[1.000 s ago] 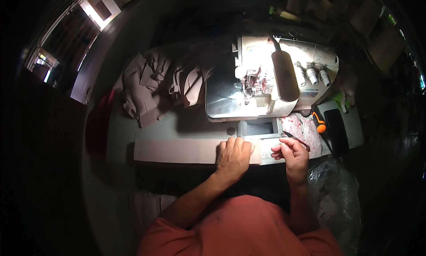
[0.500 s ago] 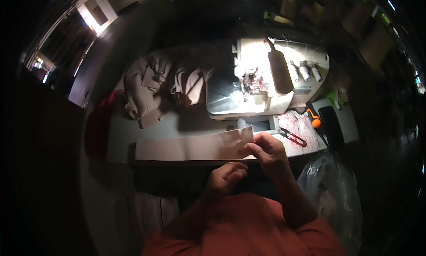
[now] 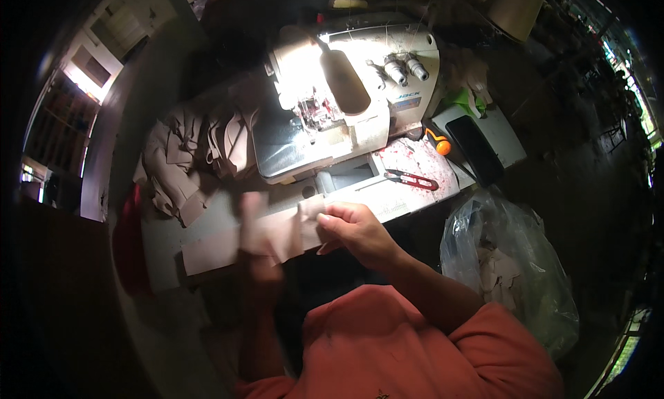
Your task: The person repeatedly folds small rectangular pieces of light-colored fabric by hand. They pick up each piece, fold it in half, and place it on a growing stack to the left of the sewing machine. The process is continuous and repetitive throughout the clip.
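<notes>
A long pale beige fabric strip lies along the front edge of the table. My right hand pinches its right end between thumb and fingers, and the cloth rises in a fold beside them. Across the middle of the strip is my left hand, smeared by motion, so its fingers cannot be made out. Just behind the hands stands a white sewing machine with its lamp shining on the needle area. Red-handled thread snips rest on the table to the right of my right hand.
Crumpled beige cloth pieces are heaped at the left, near a red cloth. A black phone and an orange-handled tool lie at the right. A clear plastic bag with beige cloth inside hangs below the right edge.
My left hand has moved from below the strip up onto its middle. My right hand keeps hold of the end, which is now more folded. The view has shifted and tilted.
</notes>
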